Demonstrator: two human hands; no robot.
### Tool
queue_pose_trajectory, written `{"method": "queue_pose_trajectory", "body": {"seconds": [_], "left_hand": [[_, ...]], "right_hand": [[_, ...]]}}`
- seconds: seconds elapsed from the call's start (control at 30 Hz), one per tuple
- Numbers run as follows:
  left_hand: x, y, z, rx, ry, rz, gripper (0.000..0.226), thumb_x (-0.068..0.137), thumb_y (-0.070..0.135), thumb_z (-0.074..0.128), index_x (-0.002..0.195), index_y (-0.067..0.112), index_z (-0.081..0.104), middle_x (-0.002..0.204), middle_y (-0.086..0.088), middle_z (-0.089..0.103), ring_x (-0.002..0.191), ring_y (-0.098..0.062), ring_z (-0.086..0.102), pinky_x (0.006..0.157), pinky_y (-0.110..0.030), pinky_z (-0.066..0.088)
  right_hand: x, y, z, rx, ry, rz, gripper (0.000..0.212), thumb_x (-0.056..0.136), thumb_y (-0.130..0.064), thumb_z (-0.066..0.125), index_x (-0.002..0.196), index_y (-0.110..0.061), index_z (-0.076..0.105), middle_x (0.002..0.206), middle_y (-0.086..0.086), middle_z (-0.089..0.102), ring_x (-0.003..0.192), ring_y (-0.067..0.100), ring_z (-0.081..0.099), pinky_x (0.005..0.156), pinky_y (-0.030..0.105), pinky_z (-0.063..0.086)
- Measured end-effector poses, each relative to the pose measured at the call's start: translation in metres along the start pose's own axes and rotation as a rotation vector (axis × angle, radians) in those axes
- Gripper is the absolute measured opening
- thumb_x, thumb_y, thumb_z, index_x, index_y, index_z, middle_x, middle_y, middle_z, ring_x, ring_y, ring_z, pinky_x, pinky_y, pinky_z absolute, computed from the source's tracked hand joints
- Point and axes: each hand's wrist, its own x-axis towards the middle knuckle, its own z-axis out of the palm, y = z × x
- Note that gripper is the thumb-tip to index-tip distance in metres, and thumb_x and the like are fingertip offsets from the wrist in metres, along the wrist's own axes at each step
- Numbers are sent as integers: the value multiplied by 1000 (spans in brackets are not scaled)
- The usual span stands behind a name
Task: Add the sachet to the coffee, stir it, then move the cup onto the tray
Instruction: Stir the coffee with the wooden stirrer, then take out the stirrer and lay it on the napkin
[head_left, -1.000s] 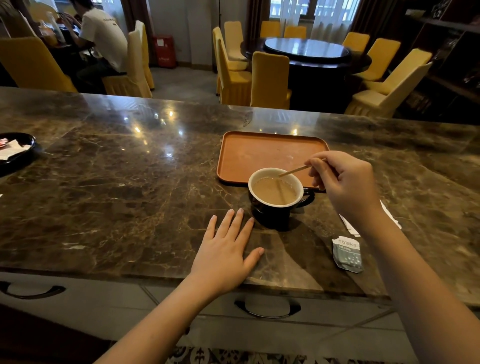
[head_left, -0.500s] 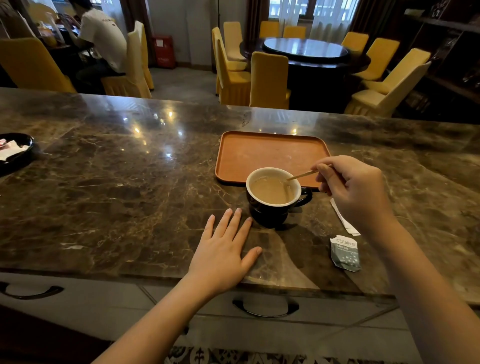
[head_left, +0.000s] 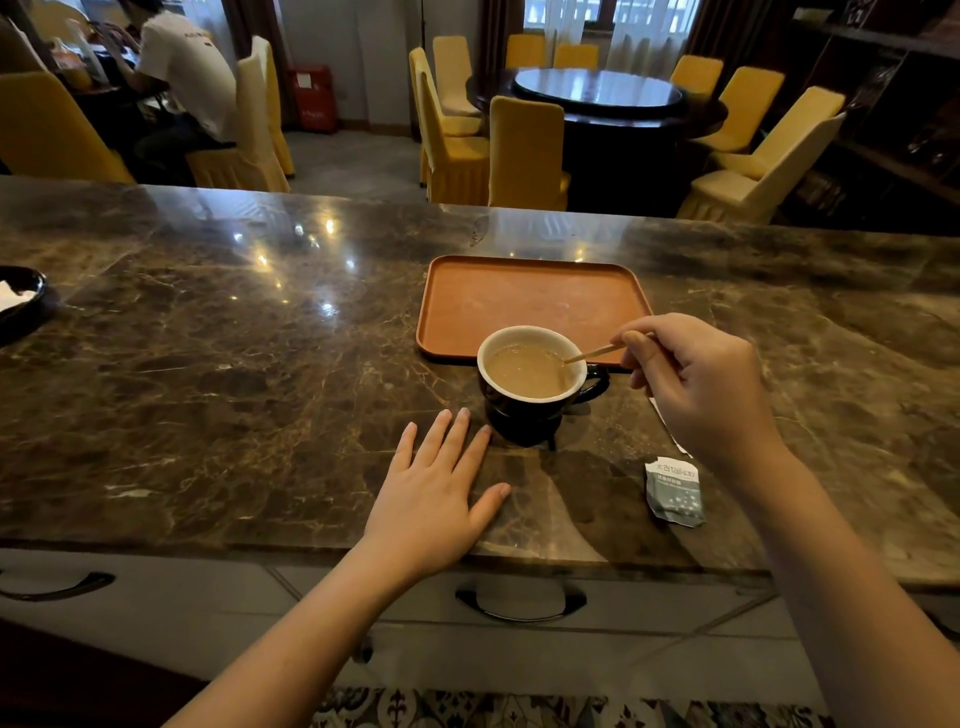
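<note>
I am on the stirring step. My right hand (head_left: 701, 384) pinches a thin wooden stick (head_left: 592, 354) between thumb and fingers, and the far end of the stick dips into the coffee (head_left: 524, 370). The coffee looks light brown and milky. The cup (head_left: 524, 415) is dark outside and white inside. It stands on the stone counter (head_left: 208, 374), just in front of the near edge of the orange tray (head_left: 524, 306), with its handle pointing right, toward my stirring hand.

My left hand (head_left: 436, 499) lies flat on the counter with the fingers spread out, holding nothing. Its fingertips are just beside the foot of the cup.

The sachet (head_left: 674, 491) lies torn and crumpled on the counter to the right, near my right arm, so I think the powder is already in.

Next I think I must lift the stick out, take the cup by its handle, and raise it slowly over the tray's little rim so nothing spills.
</note>
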Motion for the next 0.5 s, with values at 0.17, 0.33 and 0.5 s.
{"method": "queue_pose_trajectory", "body": {"seconds": [0.17, 0.33, 0.5], "left_hand": [[1, 0, 0, 7, -3, 0, 66, 80, 68, -6, 136, 34, -10, 149, 6, -13, 135, -11, -19, 109, -39, -15], [0, 0, -1, 6, -6, 3, 66, 80, 67, -5, 136, 34, -9, 149, 6, -12, 135, -11, -19, 110, -39, -15], [0, 2, -4, 10, -22, -6, 69, 78, 67, -7, 137, 33, -9, 151, 5, -12, 137, -12, -18, 111, -40, -14]], "right_hand": [[-4, 2, -2, 7, -1, 23, 16, 91, -9, 50, 92, -4, 65, 75, 0, 59, 61, 15, 58, 56, 16, 46], [-9, 3, -3, 45, -13, 55, 16, 92, -9, 49, 93, -5, 65, 76, 1, 60, 64, 16, 58, 59, 26, 49], [-17, 8, -15, 126, 35, 137, 19, 92, -9, 48, 102, -8, 64, 83, 4, 63, 69, 14, 61, 61, 23, 51]]}}
